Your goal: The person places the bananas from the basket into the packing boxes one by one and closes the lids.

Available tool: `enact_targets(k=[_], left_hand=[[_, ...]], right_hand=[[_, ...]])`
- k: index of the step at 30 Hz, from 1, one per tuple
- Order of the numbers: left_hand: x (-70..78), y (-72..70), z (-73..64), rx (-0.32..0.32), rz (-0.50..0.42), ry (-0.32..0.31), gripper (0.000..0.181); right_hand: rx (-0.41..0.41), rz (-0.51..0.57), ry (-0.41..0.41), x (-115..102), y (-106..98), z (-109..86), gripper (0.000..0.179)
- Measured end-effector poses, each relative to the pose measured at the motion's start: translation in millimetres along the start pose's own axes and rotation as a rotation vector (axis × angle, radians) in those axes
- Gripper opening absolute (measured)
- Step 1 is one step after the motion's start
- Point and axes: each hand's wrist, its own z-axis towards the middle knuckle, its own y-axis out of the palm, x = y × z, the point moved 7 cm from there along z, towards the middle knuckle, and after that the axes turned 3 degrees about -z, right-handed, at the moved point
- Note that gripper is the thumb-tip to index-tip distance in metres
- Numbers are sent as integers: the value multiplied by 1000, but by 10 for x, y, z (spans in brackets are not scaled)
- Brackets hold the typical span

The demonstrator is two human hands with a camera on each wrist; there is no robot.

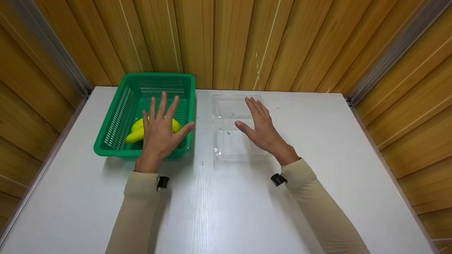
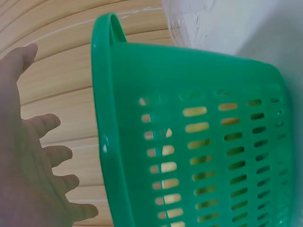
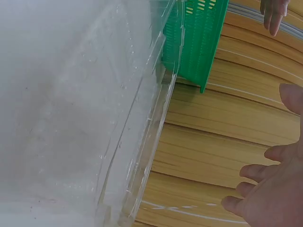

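Note:
A green slotted basket (image 1: 116,116) stands on the white table at the left, with yellow banana-like fruit (image 1: 136,135) inside. My left hand (image 1: 160,132) hovers over the basket with fingers spread, holding nothing; the left wrist view shows the same left hand (image 2: 35,179) beside the basket's rim (image 2: 106,118). A clear plastic clamshell box (image 1: 231,106) lies open to the right of the basket. My right hand (image 1: 263,128) floats flat above it with fingers straight. In the right wrist view the right hand (image 3: 272,189) is beside the clear box wall (image 3: 142,142).
The white table (image 1: 226,208) is enclosed by wooden panel walls (image 1: 226,38) at the back and both sides. Small black wrist cameras (image 1: 278,179) sit on both beige sleeves.

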Motion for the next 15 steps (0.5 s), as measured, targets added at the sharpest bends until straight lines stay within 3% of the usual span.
enact_targets(k=[10, 15], left_hand=[[-181, -158, -130, 71, -78, -20, 93], [-291, -224, -203, 139, -105, -11, 90]], right_hand=[[-54, 35, -67, -274, 126, 108, 84], [-90, 42, -80, -334, 212, 153, 82]])
